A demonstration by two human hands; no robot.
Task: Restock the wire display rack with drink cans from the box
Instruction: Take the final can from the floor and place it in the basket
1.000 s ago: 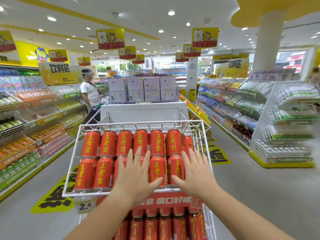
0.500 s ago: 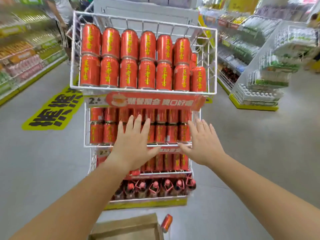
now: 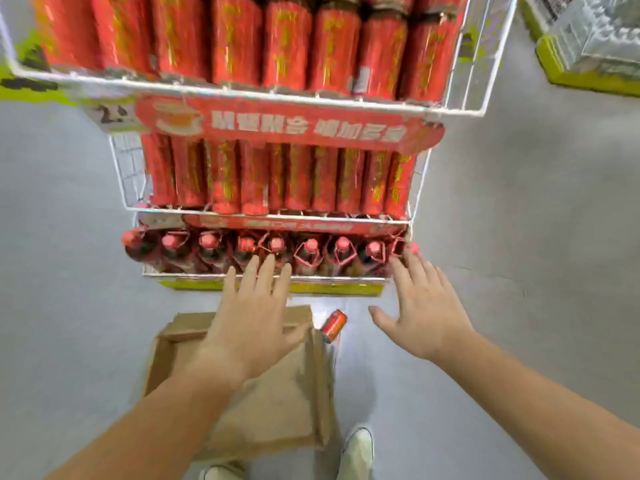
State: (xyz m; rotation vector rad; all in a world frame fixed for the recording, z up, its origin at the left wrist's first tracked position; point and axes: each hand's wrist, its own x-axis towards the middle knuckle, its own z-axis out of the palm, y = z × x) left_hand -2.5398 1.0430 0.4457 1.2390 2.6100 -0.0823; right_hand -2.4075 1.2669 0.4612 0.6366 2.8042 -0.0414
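A white wire display rack (image 3: pixel 464 109) stands in front of me, its upper tiers packed with red drink cans (image 3: pixel 287 46). Red-capped bottles (image 3: pixel 311 251) fill the bottom tier. On the floor before the rack lies an open brown cardboard box (image 3: pixel 277 403). One red can (image 3: pixel 333 325) leans at the box's far right corner. My left hand (image 3: pixel 252 323) hovers over the box with fingers straight, holding nothing. My right hand (image 3: pixel 424 313) is spread open to the right of the can, above the floor.
Grey floor surrounds the rack on both sides. Another shelf unit with a yellow base (image 3: pixel 588 74) stands at the upper right. A yellow floor marking (image 3: pixel 20 88) shows at the left. My white shoes (image 3: pixel 356 452) are below the box.
The view has tilted from the top tier down to the floor. Both hands dropped from the top-tier cans to above the box and the bottom tier.
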